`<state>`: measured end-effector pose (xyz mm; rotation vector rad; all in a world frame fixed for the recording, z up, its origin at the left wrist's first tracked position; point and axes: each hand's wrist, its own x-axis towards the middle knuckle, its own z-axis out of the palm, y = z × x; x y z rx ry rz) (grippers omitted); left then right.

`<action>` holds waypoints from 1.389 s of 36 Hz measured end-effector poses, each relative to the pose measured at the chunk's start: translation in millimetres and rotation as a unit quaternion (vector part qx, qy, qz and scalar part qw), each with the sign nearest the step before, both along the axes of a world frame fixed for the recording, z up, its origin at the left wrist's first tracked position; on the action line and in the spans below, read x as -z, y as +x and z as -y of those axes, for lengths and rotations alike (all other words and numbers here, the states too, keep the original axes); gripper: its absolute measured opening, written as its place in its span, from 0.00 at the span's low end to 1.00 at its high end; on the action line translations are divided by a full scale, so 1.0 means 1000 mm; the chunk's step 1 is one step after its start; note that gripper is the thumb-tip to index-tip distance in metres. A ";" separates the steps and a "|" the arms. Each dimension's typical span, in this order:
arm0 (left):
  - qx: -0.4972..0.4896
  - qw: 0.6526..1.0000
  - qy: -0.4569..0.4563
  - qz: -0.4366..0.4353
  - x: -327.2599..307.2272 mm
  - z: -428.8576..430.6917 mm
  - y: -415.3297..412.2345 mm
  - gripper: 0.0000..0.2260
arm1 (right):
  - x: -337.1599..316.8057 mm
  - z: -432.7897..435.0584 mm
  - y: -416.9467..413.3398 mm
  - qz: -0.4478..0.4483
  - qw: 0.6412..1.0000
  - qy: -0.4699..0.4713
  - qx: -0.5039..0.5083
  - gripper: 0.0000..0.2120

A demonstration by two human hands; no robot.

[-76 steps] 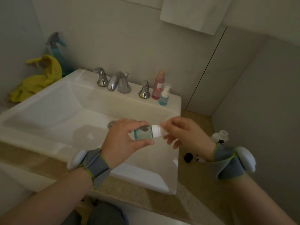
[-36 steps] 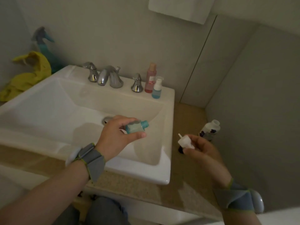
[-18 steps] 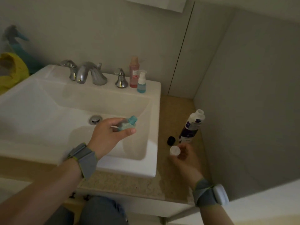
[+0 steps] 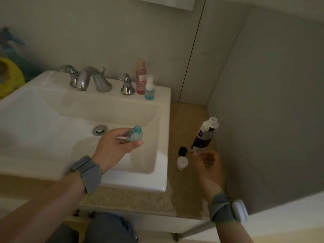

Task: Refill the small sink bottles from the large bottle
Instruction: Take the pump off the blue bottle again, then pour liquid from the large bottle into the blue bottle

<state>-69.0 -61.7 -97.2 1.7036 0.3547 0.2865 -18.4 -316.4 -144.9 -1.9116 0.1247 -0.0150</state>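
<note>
My left hand holds a small teal bottle with its cap off, over the right part of the sink basin. Its white cap stands on the counter right of the sink, beside a black cap. The large white bottle with a purple label stands open on the counter near the wall. My right hand hovers just below the large bottle, fingers apart, holding nothing. A pink bottle and a small blue bottle stand on the sink's back rim.
A chrome faucet with two handles sits on the back rim, and the drain is in the basin. The speckled counter ends at a grey wall on the right. A yellow cloth lies at far left.
My right hand unscrewed the white cap, carried it right, set it on the counter and let go. My left hand kept the small teal bottle, turning it more upright.
</note>
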 end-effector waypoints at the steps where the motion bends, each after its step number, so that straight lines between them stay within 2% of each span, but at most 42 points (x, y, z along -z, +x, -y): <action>1: 0.001 1.000 0.000 0.001 0.000 0.000 0.000 0.11 | -0.002 0.001 0.004 0.015 1.000 -0.006 0.023 0.14; 3: 0.002 1.000 0.002 0.002 0.000 0.002 0.001 0.12 | -0.006 0.004 0.013 0.040 0.998 -0.027 0.048 0.19; 6: 0.000 1.000 0.001 0.005 0.000 0.003 0.001 0.12 | -0.012 0.003 0.029 0.055 0.996 -0.043 0.051 0.34; 10: 0.004 1.000 0.004 0.011 -0.001 0.006 0.003 0.11 | -0.017 -0.003 0.046 0.061 0.997 -0.041 0.038 0.38; 18: 0.012 1.000 -0.010 0.022 -0.006 0.010 0.004 0.10 | -0.016 -0.011 0.069 0.085 0.996 -0.022 0.007 0.34; 24: 0.006 1.000 -0.005 0.028 -0.006 0.007 0.002 0.10 | -0.017 -0.010 0.070 0.077 0.997 -0.031 0.003 0.24; 29: 0.007 1.000 0.003 0.028 -0.004 -0.001 0.002 0.10 | -0.038 -0.011 0.062 0.133 0.990 -0.034 -0.018 0.22; 35: -0.011 0.999 -0.011 0.041 -0.003 -0.009 0.002 0.09 | -0.071 -0.026 0.053 0.180 0.978 -0.036 -0.099 0.21; 44: -0.049 0.998 -0.030 0.037 0.009 -0.038 -0.003 0.11 | -0.105 -0.068 0.042 0.222 0.927 -0.113 -0.280 0.17; 50: -0.051 0.998 -0.033 0.032 0.014 -0.047 -0.002 0.11 | -0.109 -0.093 0.044 0.225 0.879 -0.210 -0.363 0.29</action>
